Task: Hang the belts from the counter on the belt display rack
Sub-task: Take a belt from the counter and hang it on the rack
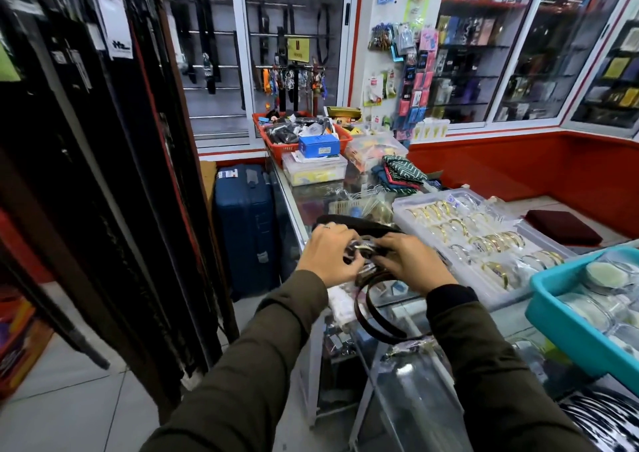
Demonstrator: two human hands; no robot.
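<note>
Left hand [328, 256] and right hand [411, 261] both grip the plastic-wrapped buckle end of a dark belt [375, 316] between them, above the glass counter [408, 308]. The strap loops down below the right hand. Belt rack [114, 182] stands left of the left hand.

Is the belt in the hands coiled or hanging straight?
Coiled. The belt curls in loops over the counter edge, its buckle end held between the left hand and right hand. None of it hangs straight.
</note>
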